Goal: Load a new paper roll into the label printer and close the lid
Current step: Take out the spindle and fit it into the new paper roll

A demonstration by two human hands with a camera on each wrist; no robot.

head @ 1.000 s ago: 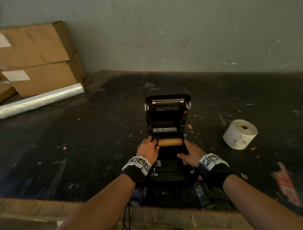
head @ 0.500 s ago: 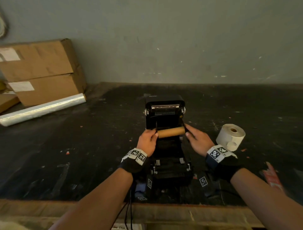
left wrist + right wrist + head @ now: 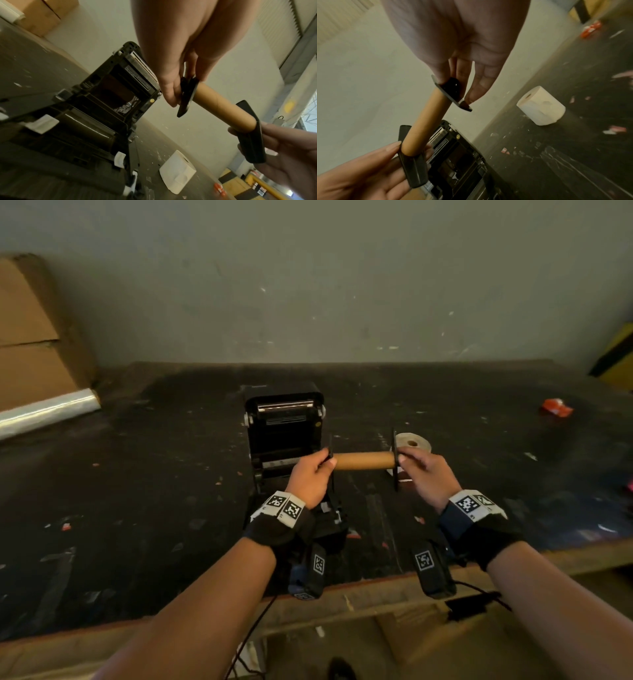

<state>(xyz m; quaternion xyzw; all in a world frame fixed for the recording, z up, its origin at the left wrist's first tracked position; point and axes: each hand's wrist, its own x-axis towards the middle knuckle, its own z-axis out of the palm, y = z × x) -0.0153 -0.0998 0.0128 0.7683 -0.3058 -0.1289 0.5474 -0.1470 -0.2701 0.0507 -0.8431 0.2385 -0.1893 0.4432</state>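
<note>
No readable text, label printer (image 3: 283, 426) sticker too blurred to read

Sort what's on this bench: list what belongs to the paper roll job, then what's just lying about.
For the job:
printer, lid open
empty cardboard core with a black end plate at each end, held by the left hand and right hand
new white paper roll

Lying about:
cardboard boxes
shiny film roll
red scrap
</note>
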